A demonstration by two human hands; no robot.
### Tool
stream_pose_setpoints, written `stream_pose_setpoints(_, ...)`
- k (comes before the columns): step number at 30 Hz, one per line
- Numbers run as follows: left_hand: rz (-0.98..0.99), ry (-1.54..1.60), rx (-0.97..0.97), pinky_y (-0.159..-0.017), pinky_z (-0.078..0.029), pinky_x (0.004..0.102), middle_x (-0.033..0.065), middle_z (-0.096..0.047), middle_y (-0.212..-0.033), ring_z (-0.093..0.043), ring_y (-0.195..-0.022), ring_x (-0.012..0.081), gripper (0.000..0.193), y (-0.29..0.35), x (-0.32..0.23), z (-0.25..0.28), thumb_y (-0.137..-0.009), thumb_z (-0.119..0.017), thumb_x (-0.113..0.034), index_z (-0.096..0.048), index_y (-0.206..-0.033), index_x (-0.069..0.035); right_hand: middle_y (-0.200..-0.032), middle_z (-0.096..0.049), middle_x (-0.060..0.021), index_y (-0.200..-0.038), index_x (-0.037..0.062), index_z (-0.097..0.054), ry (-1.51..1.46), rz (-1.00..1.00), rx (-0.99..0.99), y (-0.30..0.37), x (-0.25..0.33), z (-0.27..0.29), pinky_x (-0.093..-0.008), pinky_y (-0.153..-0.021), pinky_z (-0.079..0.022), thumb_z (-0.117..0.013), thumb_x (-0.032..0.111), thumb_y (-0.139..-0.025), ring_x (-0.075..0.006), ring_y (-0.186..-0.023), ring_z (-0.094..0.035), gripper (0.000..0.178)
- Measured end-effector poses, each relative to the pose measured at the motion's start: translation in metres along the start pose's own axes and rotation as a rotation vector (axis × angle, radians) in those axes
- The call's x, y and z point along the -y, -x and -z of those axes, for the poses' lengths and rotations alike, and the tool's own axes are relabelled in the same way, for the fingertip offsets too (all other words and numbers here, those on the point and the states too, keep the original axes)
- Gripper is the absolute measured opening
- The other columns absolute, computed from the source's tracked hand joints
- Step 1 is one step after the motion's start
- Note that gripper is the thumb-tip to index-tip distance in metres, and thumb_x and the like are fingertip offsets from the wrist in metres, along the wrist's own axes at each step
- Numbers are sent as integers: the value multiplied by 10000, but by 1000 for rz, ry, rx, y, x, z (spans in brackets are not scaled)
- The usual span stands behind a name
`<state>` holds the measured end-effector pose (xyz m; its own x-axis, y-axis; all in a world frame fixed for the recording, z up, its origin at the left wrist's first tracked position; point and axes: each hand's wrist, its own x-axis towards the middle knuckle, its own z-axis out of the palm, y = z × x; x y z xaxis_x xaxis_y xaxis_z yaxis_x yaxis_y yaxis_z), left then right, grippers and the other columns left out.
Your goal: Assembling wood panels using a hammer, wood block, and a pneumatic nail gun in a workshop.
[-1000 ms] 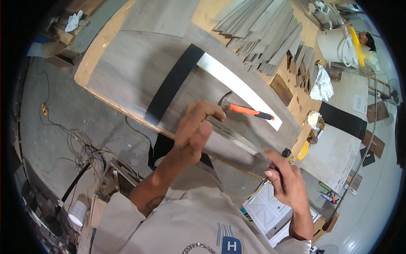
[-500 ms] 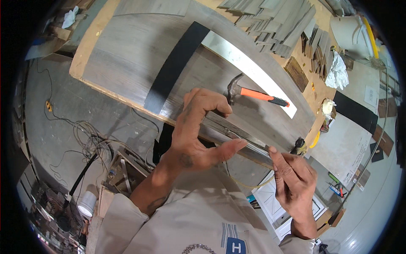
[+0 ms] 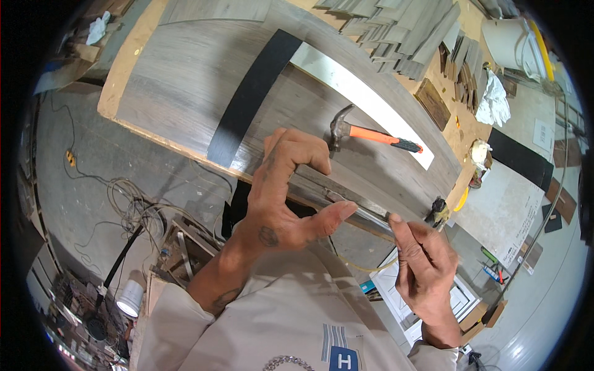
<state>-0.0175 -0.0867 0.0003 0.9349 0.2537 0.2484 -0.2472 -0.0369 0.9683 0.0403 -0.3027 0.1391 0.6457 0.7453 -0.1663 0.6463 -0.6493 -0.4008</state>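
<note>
Narrow grey wood-grain strip (image 3: 365,203) is held by the near edge of the surface (image 3: 116,80), one end apparently pinched by the right hand (image 3: 427,261); fingers of the left hand (image 3: 273,207) are spread apart. Judged light, stiff; best gripped at both ends.

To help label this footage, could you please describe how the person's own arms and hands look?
The left hand has a dark tattoo near the thumb's base, with more ink on that forearm; the right hand shows no clear marking. Neither is gloved. Pale beige sleeves stop short of the hands.
</note>
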Motion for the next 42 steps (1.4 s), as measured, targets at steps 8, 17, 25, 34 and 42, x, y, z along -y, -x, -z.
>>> stream_pose_setpoints(8,93,36,-138,-862,-387,388,93,-574,-950,-503,-861,242,438,-2,-8,-7,-722,-835,-239,-556,-1004,-55,-896,-570,-90,-1268,19,-675,98,88,-96,-1,0,-15,-313,-586,-462,-681,-80,-572,-200,-693,-559,704)
stream_pose_setpoints(17,108,28,-103,-898,-388,404,118,-568,-986,-503,-910,271,391,2,-16,-10,-732,-746,-138,-527,-1040,-37,-862,-604,-141,-1163,-32,-667,-113,-154,-229,5,5,-14,-309,-601,-494,-643,-104,-844,-240,-684,-618,328)
stream_pose_setpoints(25,5,33,26,-867,-401,336,131,-480,-1065,-446,-932,178,383,-1,-6,1,-791,-532,-173,-495,-1124,11,-773,-561,-96,-1125,57,-735,-100,-203,-184,9,8,-12,-315,-549,-449,-735,-11,-825,-193,-619,-553,307)
stream_pose_setpoints(34,30,88,-17,-877,-392,341,129,-478,-1067,-440,-947,177,403,1,-6,-3,-769,-545,-191,-502,-1120,1,-766,-539,-76,-1123,79,-751,-51,-169,-251,7,11,-21,-311,-508,-425,-771,-1,-780,-174,-603,-527,353)
stream_pose_setpoints(42,28,81,-25,-884,-392,341,124,-474,-1065,-439,-949,177,397,4,-3,-4,-772,-562,-190,-499,-1117,-4,-785,-535,-75,-1115,51,-748,-59,-180,-298,10,18,-26,-304,-531,-423,-777,-30,-770,-173,-630,-520,355)
